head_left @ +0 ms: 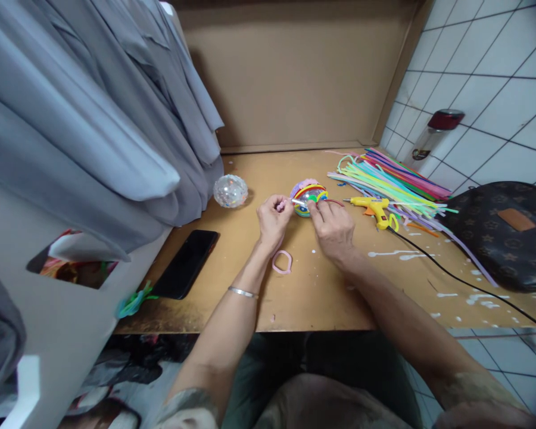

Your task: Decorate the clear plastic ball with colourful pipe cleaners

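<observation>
A small ball (309, 192) wrapped in coloured strips, red, yellow, blue and lilac, rests on the wooden table between my hands. My left hand (274, 217) is closed at its left, pinching a pink-lilac curled strip (281, 206). A thin whitish piece spans from those fingers to the ball's front. My right hand (333, 229) has its fingers bent together against the ball's lower right side; whatever they pinch is too small to make out. Below my left hand, a pink ring (281, 262) lies on the table.
Left of the ball are a clear ball (230, 191) and a black phone (187, 264). On the right lie a yellow glue gun (371, 206) with a black cord, a pile of coloured pipe cleaners (393, 182) and a brown bag (504, 232). Grey cloth (116, 101) hangs at the left.
</observation>
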{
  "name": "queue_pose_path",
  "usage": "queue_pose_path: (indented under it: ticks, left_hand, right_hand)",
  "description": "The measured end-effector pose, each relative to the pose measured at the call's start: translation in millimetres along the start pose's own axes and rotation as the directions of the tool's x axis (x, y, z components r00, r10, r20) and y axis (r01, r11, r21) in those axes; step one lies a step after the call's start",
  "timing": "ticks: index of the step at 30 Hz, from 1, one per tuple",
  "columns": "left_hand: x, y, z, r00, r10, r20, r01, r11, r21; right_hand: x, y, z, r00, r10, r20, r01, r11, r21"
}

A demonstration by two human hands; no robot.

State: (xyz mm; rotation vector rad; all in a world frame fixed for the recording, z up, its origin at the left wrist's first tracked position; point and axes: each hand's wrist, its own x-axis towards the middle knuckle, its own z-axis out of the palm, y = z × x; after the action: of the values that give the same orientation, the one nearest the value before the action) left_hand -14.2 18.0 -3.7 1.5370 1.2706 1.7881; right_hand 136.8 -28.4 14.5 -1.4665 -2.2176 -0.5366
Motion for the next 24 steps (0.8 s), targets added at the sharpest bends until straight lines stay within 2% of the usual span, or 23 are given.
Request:
queue_pose_path:
  ticks: [4,11,15,20,24]
  left_hand:
    - [-4,1,5.7,0.998,-0.063,-0.026,0.06,0.993,-0.1]
    - [-11,12,15.3,0.96,-0.272,-0.066,0.239,0.919,-0.314]
    - [-10,13,13.2,0.95,-0.311,-0.024,0.277,0.877,-0.393]
    - [-5,8,11.9,0.938,-0.34,0.071,0.325,0.786,-0.526]
    - [-5,7,13.2,0.912,-0.393,0.114,0.386,0.733,-0.56]
  right_hand:
    - [-3,-5,2,0.999,0.036,-0.025,-0.035,0.999,0.024]
    - [-5,-24,-8,0.989,0.14,-0.055,-0.138,0.99,0.036]
    - [-2,-25,-14,0.988,0.15,-0.027,-0.149,0.987,0.056]
    - [-2,-17,-9,0.995,0.084,-0.056,-0.079,0.992,0.096]
    - [-2,-16,-10,0.997,0.082,0.006,-0.082,0.99,0.112]
